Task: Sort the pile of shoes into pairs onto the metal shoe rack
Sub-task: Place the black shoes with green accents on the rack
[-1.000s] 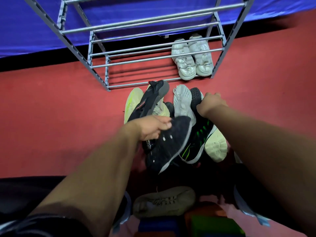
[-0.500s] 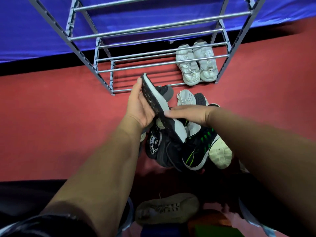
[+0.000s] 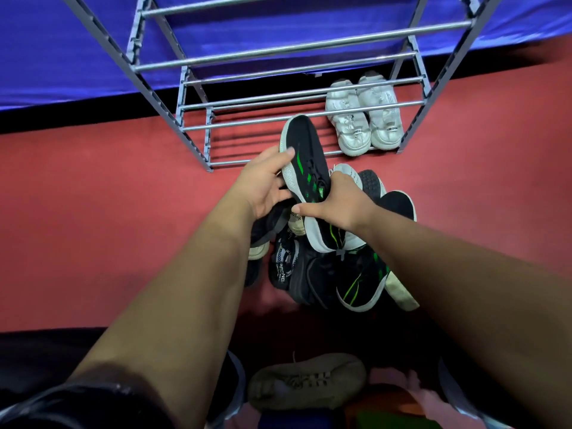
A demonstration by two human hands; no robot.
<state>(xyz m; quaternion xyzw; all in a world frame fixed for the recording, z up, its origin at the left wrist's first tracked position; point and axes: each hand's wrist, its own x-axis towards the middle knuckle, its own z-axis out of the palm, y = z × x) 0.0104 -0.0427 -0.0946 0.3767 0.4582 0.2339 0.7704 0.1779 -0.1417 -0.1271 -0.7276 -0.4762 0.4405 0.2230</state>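
two hands share one shoe in the head view. the left hand (image 3: 263,184) cups the forefoot of a black shoe with green stripes (image 3: 305,156), its thumb pressed on the white sole edge, while the right hand (image 3: 337,202) is clamped over the heel end. the shoe is lifted above the pile of shoes (image 3: 309,267) on the red floor (image 3: 93,212), toe aimed at the metal shoe rack (image 3: 303,47) and near its lowest bars. one white pair (image 3: 362,119) sits at the right of the bottom tier. a likely mate (image 3: 359,283), also black with green lines, lies in the pile below the right wrist. the risks, as i judge them: the toe could snag a front bar on the way in, a narrow sole could drop between the bars and tip, and shelving this shoe far from its mate could split the pair
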